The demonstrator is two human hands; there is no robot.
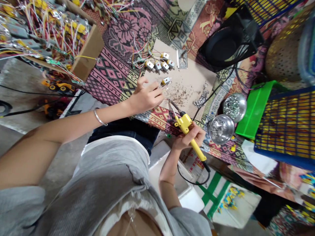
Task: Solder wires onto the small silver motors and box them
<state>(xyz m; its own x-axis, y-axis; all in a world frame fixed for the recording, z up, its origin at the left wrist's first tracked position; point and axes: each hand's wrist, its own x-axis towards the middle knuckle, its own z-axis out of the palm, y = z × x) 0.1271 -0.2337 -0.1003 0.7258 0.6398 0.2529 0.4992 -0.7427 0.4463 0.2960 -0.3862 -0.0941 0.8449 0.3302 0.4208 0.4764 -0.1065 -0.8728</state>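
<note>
My left hand (149, 95) has its fingers closed at a small silver motor (165, 81) with a yellow end and thin wires; the exact grip is partly hidden. In my right hand (190, 137) is a yellow soldering gun (185, 124), its tip pointing toward the left fingers and apart from the motor. Just beyond, several similar motors (157, 66) with wires stand grouped on a cardboard sheet (197, 77). A small metal plate (182, 59) lies beside them. Brown specks (180, 95) and a pile of small shiny metal parts (202, 98) are on the sheet.
A cardboard box (90, 49) full of wired motors stands at left. To the right are a black fan (228, 42), two metal bowls (221, 129) of small parts, a green plastic tray (256, 111) and a blue basket (285, 127). The gun's black cable (214, 93) crosses the sheet.
</note>
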